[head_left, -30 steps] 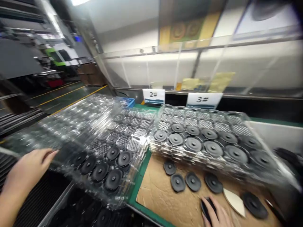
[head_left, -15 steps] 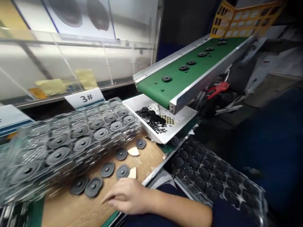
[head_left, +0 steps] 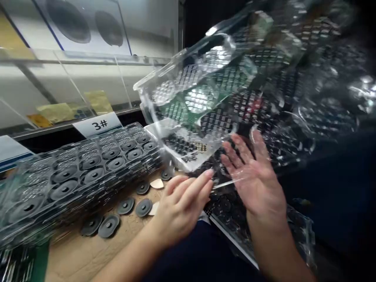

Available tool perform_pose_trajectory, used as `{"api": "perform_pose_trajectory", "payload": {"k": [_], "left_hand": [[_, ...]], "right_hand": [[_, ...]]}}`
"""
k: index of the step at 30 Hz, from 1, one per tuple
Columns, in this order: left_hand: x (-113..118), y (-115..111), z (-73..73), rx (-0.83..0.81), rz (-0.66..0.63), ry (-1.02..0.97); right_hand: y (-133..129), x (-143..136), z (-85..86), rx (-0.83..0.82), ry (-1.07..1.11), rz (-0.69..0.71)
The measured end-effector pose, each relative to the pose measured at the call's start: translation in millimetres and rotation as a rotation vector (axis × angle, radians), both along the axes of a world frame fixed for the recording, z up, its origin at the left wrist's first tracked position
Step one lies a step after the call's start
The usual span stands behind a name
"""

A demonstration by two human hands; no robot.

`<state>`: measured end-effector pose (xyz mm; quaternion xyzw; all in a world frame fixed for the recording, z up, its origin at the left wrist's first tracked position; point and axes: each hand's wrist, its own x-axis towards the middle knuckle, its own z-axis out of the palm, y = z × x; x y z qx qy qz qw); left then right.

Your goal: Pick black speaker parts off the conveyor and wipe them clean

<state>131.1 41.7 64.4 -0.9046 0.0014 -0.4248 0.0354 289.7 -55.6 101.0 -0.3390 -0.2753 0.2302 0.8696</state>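
Observation:
A large clear plastic tray [head_left: 202, 98] with textured pockets is held up, tilted, above the right side of the bench; I see no parts in its pockets. My left hand [head_left: 185, 203] has its fingers bent together at the tray's near lower edge. Behind the same edge is my right hand [head_left: 258, 182], palm towards me, its fingers seen through the plastic and bearing against the tray. Below and left, several round dark rubber discs [head_left: 108, 226] lie on brown cardboard [head_left: 70, 254], beside a pale wedge-shaped piece [head_left: 157, 184].
A stack of clear trays [head_left: 88, 168], its top one partly filled with dark discs, stands at left. A "3#" card [head_left: 98, 124] is behind it. Through the raised tray show a white bin [head_left: 188, 164] and a green conveyor. Another filled tray [head_left: 305, 231] lies low right.
The clear tray has come up across the right, covering the conveyor and bin. My right hand has left the cardboard for the tray, and my left hand has come into view.

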Motion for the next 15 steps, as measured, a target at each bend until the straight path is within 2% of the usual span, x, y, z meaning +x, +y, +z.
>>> {"api": "perform_pose_trajectory", "payload": {"k": [2,4,6,8,10,13,15], "left_hand": [[14,4,-5.6,-0.016,0.001,0.12],[14,14,-14.1,-0.215,0.049,0.152],[4,28,-24.1,-0.475,0.118,0.17],[-11,41,-36.6,-0.65,0.189,0.215],[-25,48,-53.7,-0.759,0.211,0.28],[-41,45,-88.1,-0.951,0.147,0.38],[-50,36,-111.6,-1.011,0.138,0.416]], "right_hand": [[-27,29,-28.1,-0.003,0.177,-0.29],[-57,59,-59.3,-0.005,0.29,-0.506],[-84,84,-93.3,-0.058,0.434,-0.651],[-104,98,-130.4,-0.137,0.584,-0.707],[-112,101,-169.9,-0.23,0.722,-0.731],[-107,92,-227.8,-0.391,0.907,-0.746],[-97,84,-260.6,-0.488,0.998,-0.729]]}}
